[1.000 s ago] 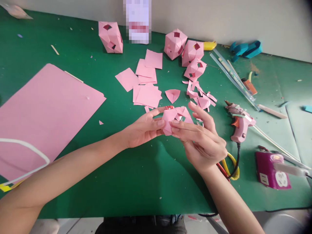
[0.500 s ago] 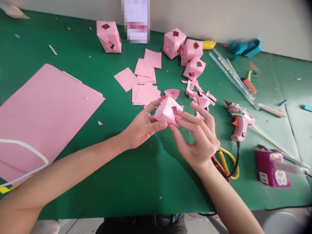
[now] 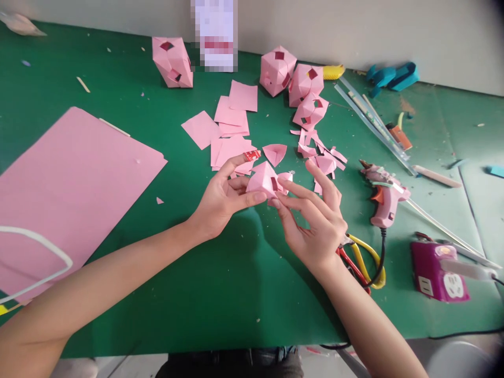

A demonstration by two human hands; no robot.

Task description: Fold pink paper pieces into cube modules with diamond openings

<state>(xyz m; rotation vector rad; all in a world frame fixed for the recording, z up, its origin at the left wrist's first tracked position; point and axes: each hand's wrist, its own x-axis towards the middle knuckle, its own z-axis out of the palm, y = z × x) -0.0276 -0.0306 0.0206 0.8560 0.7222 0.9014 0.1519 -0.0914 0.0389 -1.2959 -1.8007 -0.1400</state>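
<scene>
Held paper shape [image 3: 262, 177]: plain pink.
Finger wrap [image 3: 252, 156]: red, with small white marks.
Folded shapes at the back [image 3: 173, 62]: the same plain pink; their openings look darker.
Paper squares [image 3: 200, 129] and large sheet [image 3: 86, 178]: plain pink also.
Table [image 3: 212, 299]: green, more pale at the right side.
Glue gun [image 3: 388, 205]: pink, with orange trigger [image 3: 378, 195].
Pliers [image 3: 357, 255]: one handle red, other yellow.
Socket block [image 3: 437, 262]: purple, with whitish faces.
Blurred card [image 3: 218, 29]: pale lilac, crossed by one reddish band.
Wall [image 3: 315, 26]: grey.

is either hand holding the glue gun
No, the glue gun lies on the table, apart from the left hand and the right hand.
</scene>
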